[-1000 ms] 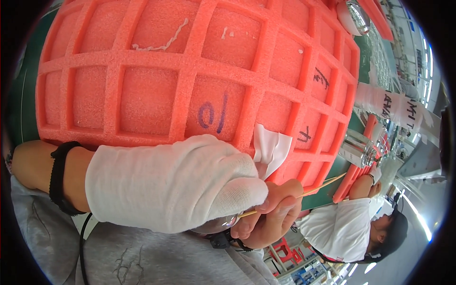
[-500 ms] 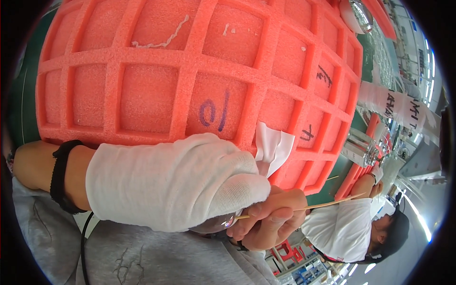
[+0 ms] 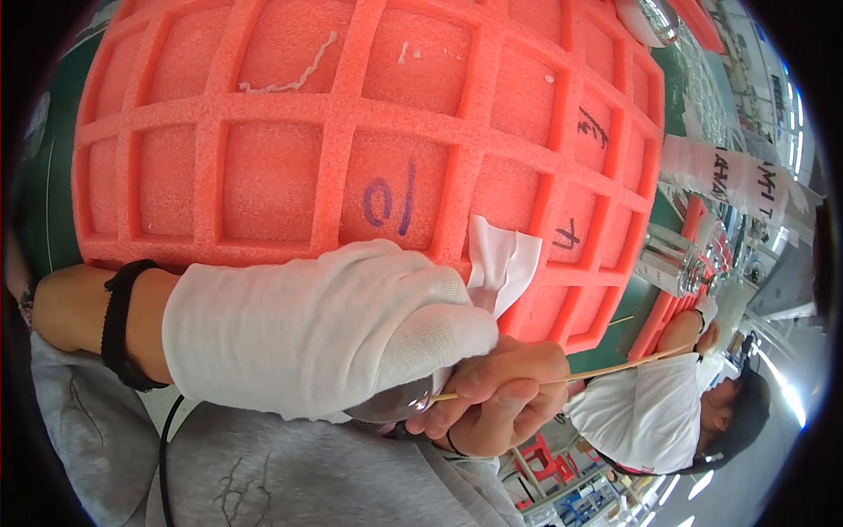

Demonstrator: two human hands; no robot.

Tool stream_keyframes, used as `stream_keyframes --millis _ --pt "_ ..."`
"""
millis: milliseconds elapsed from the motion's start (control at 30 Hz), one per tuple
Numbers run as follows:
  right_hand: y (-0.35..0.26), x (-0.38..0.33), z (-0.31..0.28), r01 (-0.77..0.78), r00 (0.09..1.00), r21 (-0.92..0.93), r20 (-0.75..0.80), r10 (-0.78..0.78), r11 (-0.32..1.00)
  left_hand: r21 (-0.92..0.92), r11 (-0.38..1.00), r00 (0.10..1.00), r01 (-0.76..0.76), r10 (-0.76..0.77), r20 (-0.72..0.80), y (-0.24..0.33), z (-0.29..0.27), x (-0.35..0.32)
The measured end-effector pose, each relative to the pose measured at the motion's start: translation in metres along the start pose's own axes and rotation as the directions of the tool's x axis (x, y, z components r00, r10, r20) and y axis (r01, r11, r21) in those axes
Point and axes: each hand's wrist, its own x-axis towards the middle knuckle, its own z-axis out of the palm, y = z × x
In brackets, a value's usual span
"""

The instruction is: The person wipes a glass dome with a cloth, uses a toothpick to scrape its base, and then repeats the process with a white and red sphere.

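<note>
My left hand (image 3: 351, 329), in a white fabric glove, is closed around a smooth, shiny, rounded object (image 3: 391, 404). Most of that object is hidden under the glove, so its full shape and kind do not show. My bare right hand (image 3: 500, 395) pinches a thin wooden stick (image 3: 606, 371) near one end. The short tip of the stick meets the edge of the shiny object, while its long end points off to the right. Just beyond my hands, a folded white cloth (image 3: 502, 262) lies on the red foam tray (image 3: 334, 110).
The tray's square compartments hold white scraps and handwritten marks. Green table surface (image 3: 606, 338) borders it. Glass pieces (image 3: 672, 263) and a wrapped roll (image 3: 729, 180) are at the right. Beyond them sits a co-worker in a white shirt (image 3: 637, 413). A black cable (image 3: 164, 457) hangs by my lap.
The view has shifted slightly. My hands keep the same grips, with the stick's tip still at the shiny object, and a bit more of the object's surface shows.
</note>
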Motion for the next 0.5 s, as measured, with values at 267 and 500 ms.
stream_keyframes --millis 267,500 --pt "-0.0011 -0.0007 0.0071 -0.072 0.99 0.112 -0.114 0.085 0.991 0.077 0.997 1.0 0.01 -0.011 0.009 -0.0021 0.0026 -0.0021" --pt "0.001 0.0002 0.0048 -0.014 0.999 0.054 -0.033 0.016 0.998 0.056 0.998 1.0 0.029 -0.028 -0.009 0.001 0.0013 -0.0021"
